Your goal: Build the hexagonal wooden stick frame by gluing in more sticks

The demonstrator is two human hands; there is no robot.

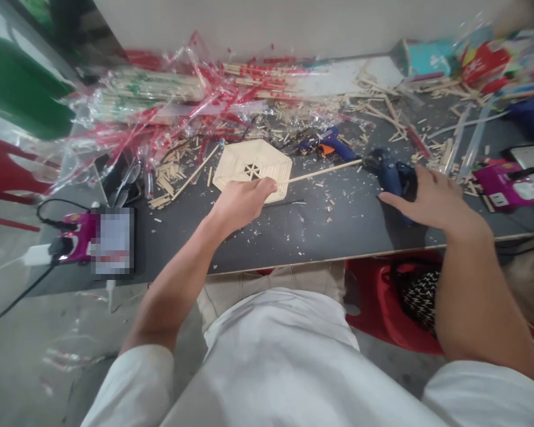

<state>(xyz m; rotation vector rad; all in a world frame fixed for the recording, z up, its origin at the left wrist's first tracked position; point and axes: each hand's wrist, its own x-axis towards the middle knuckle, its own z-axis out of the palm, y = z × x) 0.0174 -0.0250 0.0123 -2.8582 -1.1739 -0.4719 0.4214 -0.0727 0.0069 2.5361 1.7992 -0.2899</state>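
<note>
My left hand [244, 204] pinches one end of a thin wooden stick [323, 173], its fingers at the near edge of a hexagonal lattice piece [238, 160] made of pale sticks. The stick points right, its far end close to a dark blue tool [394, 175] whose exact kind I cannot make out. Beside that tool my right hand [431, 198] is spread, thumb stretched left and fingers apart; whether it touches the tool is unclear. A blue glue gun with an orange trigger [331, 145] lies behind the stick.
Plastic-wrapped stick bundles [151, 89] fill the back left. Cut stick bits [171, 175] and scraps litter the grey table [267, 243]. A phone-like device [113, 243] and a purple power strip [78, 237] sit at left; another purple box [509, 187] with cables lies right. A red chair [374, 302] stands below.
</note>
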